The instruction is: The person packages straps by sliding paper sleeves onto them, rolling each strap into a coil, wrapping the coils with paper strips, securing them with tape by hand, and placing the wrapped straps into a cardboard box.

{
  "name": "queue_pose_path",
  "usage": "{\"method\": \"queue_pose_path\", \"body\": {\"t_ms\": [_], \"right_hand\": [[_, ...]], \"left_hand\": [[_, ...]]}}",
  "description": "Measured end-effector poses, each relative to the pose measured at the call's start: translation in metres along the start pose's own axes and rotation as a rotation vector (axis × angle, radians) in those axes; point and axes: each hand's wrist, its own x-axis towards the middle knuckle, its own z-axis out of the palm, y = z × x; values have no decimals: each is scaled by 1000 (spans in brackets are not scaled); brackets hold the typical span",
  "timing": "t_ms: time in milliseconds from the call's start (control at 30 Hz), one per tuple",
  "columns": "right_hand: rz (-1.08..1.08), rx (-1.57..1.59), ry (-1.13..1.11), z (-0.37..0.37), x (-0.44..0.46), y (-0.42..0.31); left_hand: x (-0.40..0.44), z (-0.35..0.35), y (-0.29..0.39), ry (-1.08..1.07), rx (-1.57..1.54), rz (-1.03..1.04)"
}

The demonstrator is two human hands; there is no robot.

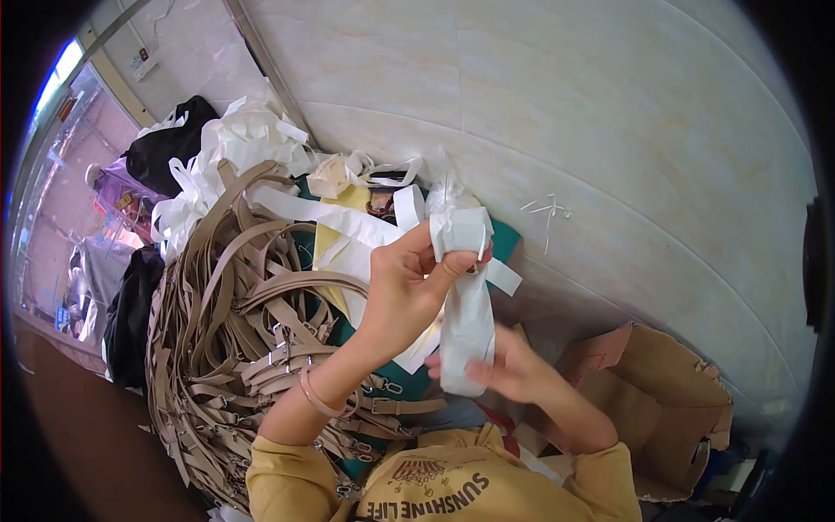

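My left hand [410, 283], a bangle on its wrist, is closed on the folded upper end of a white paper-like strip [468, 317]. The strip hangs down from there, and its exact material I cannot make out. Lower down, my right hand [509, 370] pinches the strip's bottom end between thumb and fingers; it is slightly blurred. Beneath my hands lie more loose white strips [348, 222] and a yellow sheet [328, 239] on a green surface [507, 248]. Beside my left forearm spreads a big heap of beige straps [230, 304] with metal clips.
A cardboard box [652, 400] stands open at the right, by the tiled wall [557, 96]. White strips are piled [248, 139] at the back left, next to a black cloth [170, 148]. Thread scraps [548, 211] cling to the wall.
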Motion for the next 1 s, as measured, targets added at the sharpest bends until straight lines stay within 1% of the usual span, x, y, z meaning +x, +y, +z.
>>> {"method": "queue_pose_path", "body": {"t_ms": [33,67,133,167,200,233,267,300,367,400,433,500,533,600,633,667,700,733,767,800,833,867,933,967,1000], "right_hand": [[-41,138,53,-3,7,-3],[-46,136,54,-6,14,-6],[-63,-28,281,-13,27,-10],[-142,-30,359,-14,33,-7],[-149,-31,359,-19,36,-8],[-219,-237,430,-24,36,-9],[-286,-442,501,-30,36,-10],[-280,-509,513,-33,35,-18],[-298,-566,512,-35,36,-27],[-320,-626,509,-36,37,-30],[-317,-627,509,-38,36,-32],[-213,-678,472,-42,33,-36],[-214,-683,469,-44,34,-36],[-173,-707,478,-44,32,-32],[-170,-708,477,-43,31,-32],[-104,-651,479,-42,32,-31],[-38,-591,483,-40,32,-30],[-37,-592,482,-37,32,-26],[-49,-546,475,-34,32,-19],[-65,-501,468,-31,32,-14],[-8,-454,429,-26,29,-15],[-4,-452,427,-21,27,-13],[-89,-570,451,-14,24,-10],[-87,-570,449,-13,22,-7],[-43,-519,425,-14,20,-2]], "left_hand": [[-1,0,1,7,-13,42],[-2,-1,3,3,-12,46],[-5,-6,7,-86,-38,-103],[-6,-7,8,-89,-34,-99],[-8,-8,9,-187,-101,-136],[-10,-10,10,-285,-167,-178],[-13,-17,15,-390,-224,-285],[-13,-22,19,-393,-221,-289],[-16,-29,27,-605,-624,-591],[-17,-35,27,-591,-592,-690],[-16,-37,30,-591,-595,-690],[-9,-39,37,-605,-698,-816],[-5,-39,38,-605,-701,-811],[0,-38,39,-553,-985,-971],[1,-40,38,-508,-927,-960],[4,-42,32,-507,-928,-959],[7,-46,23,-513,-893,-868],[8,-47,18,-517,-858,-776],[8,-43,22,-515,-861,-778],[10,-34,30,-388,-646,-733],[10,-27,34,-260,-433,-682],[10,-25,30,-257,-435,-686],[10,-21,21,-299,-324,-525],[9,-17,19,-296,-327,-526],[8,-13,17,-315,-282,-471]]}}
